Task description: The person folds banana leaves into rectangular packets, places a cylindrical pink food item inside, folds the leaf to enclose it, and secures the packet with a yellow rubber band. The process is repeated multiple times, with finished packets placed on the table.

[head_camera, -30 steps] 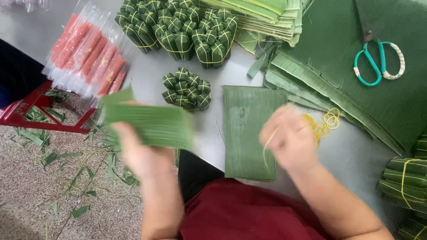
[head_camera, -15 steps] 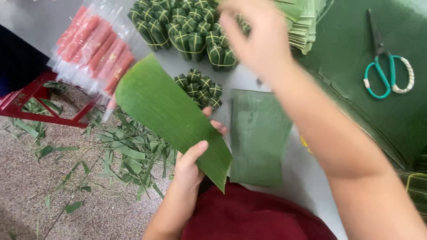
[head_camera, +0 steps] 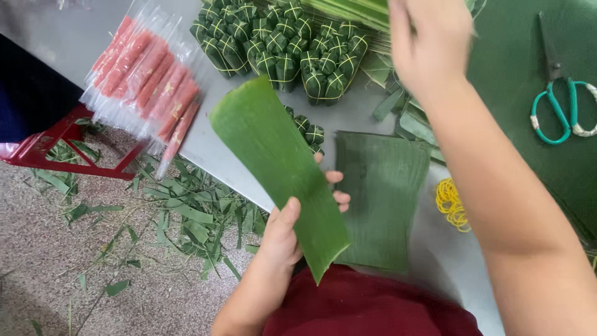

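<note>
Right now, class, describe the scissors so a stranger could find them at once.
Start at the grey metal table and go to its far right, where broad dark green leaves lie spread. On them rest the green-handled metal scissors, blades pointing away. One handle loop is wrapped in pale cord, unlike anything nearby.

A grey metal bench [head_camera: 398,109] runs across the upper part of the view, its surface dull and evenly lit, with no hard shadows. On the right it is covered by a dark green sheet [head_camera: 516,93]. Below its edge lies a speckled, pinkish-grey stone floor [head_camera: 56,267], strewn with green leaf trimmings [head_camera: 186,218]. A red metal stool frame [head_camera: 68,140] stands at the left, beside the bench.
</note>
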